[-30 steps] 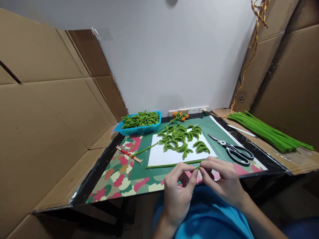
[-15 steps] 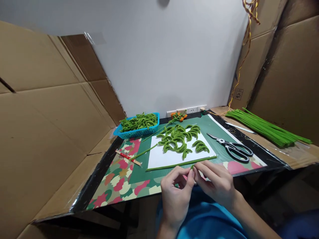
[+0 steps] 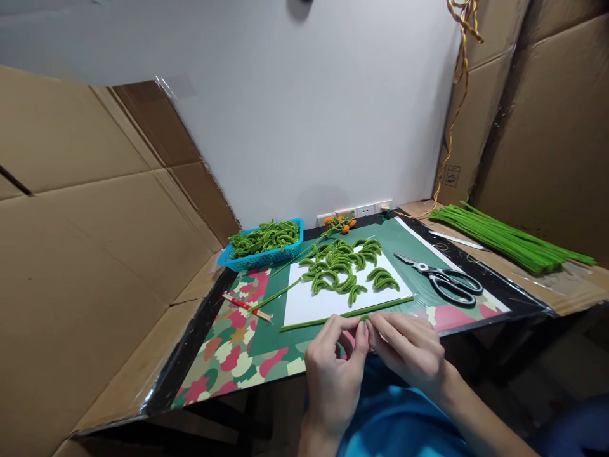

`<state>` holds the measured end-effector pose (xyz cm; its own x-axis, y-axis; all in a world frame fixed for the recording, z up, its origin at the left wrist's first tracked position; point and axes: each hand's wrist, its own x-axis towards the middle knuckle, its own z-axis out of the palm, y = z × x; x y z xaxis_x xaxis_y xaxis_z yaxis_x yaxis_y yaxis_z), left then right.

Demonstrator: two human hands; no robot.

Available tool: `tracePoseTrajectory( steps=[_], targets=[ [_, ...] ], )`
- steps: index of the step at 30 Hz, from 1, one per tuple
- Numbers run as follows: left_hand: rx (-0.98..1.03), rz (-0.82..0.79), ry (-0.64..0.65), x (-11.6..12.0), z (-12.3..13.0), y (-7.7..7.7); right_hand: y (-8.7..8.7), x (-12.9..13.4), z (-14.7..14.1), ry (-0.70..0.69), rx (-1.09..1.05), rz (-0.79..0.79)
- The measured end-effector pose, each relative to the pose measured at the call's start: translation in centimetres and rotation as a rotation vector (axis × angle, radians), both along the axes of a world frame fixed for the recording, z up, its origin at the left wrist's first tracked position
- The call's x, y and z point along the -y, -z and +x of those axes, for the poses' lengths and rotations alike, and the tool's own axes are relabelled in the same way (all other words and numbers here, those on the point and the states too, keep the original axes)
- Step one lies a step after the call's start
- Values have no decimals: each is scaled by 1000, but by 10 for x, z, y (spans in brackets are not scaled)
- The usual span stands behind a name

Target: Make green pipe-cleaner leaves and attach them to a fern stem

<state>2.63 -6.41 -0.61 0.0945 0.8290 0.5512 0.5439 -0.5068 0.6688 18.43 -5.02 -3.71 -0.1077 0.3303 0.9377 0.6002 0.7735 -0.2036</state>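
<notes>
My left hand and my right hand meet at the table's front edge, fingertips pinched around a short green pipe cleaner piece. Most of that piece is hidden by the fingers. Just beyond, a long green pipe cleaner lies along the near edge of a white sheet. Many curved green pipe cleaner pieces are heaped on the sheet, with a small group apart at its right. Black-handled scissors rest to the right of the sheet, blades pointing away to the left.
At the back left stands a blue basket full of bent green pieces. Orange flowers on green stems lie near the wall sockets. Wrapped chopsticks are at left, a bundle of straight green pipe cleaners at far right. Cardboard walls flank the table.
Both hands keep their pinch on the small green piece, with only slight finger movement. The camera view has shifted slightly; the things on the table stay where they were.
</notes>
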Motion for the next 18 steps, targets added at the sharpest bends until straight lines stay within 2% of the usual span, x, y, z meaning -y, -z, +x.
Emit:
tracePoseTrajectory(
  steps=[4,7,10,13,18],
  targets=[
    [-78,18,-1,-8,-12,-6,-4,-2,-1,-11,44,-121],
    [-164,-12,5,-18,-29,-12,-10,-5,4,-97,8,-336],
    [-313,-73,-106,-33,-48,-17,-13,-11,15,-103,-5,-541],
    [-435,-77,-238,-46,-60,-21,-10,-18,24,-39,68,-594],
    [-574,-146,-220,-55,-55,-22,-5,-24,25,-83,173,-652]
  ],
)
